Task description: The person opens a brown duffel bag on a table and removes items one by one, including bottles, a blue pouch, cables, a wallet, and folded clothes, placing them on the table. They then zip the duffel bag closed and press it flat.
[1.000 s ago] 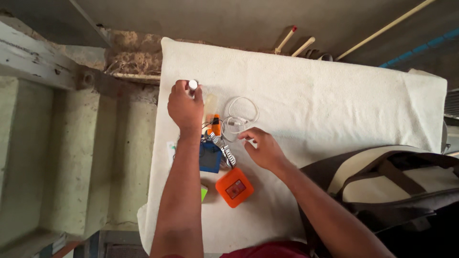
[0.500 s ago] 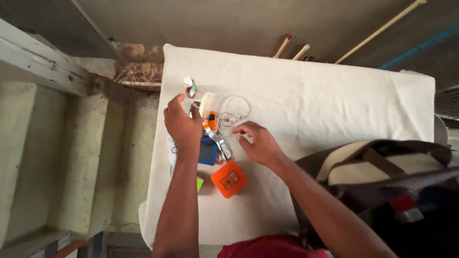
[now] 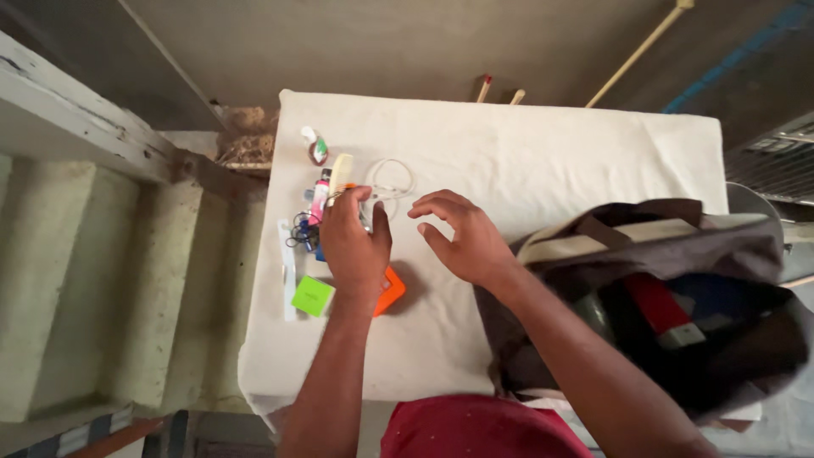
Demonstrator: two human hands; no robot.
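Our left hand (image 3: 354, 246) hides most of the orange box (image 3: 392, 291) and whatever its fingers pinch. The small clutter (image 3: 303, 229) beside it is too small for us to identify. The frame edge cuts off the bag (image 3: 670, 246).

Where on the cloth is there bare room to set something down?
The cloth-covered table is bare along its far side beyond the white cable, and at the near edge below the orange box. It is crowded around the left hand; the open bag fills the right.

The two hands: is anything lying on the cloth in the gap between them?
In the head view, the gap between the left hand and right hand shows bare white cloth; the coiled white cable lies just beyond it.
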